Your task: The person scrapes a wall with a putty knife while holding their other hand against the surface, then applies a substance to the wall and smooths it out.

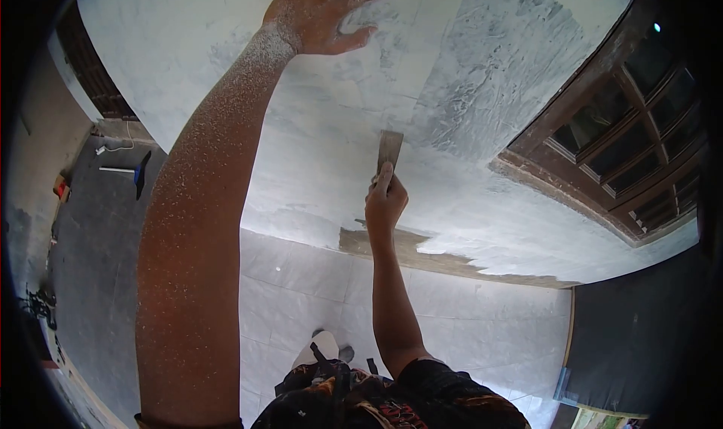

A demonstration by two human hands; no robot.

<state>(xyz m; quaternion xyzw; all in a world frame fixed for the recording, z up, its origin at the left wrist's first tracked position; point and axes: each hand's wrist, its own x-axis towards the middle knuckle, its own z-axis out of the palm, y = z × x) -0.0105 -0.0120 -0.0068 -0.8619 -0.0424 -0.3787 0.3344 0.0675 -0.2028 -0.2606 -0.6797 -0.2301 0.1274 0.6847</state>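
My left hand [324,13] is raised high against the whitish plastered wall [316,150], fingers spread and holding nothing. White dust speckles that forearm and wrist. Lower down, my right hand [387,196] grips a putty knife [390,147], its flat blade pointing up and lying at the wall surface. Around the blade the wall is patchy, with white and grey smears and a rougher textured area to the upper right. A bare brownish strip [392,244] shows along the wall's bottom, below my right hand.
A brown wooden window frame [557,139] with several panes is set in the wall at right. Grey tiles [301,271] cover the floor beneath. On the left floor lies a blue-and-white tool [139,174] near a white cable [124,144]. A dark panel [625,346] stands lower right.
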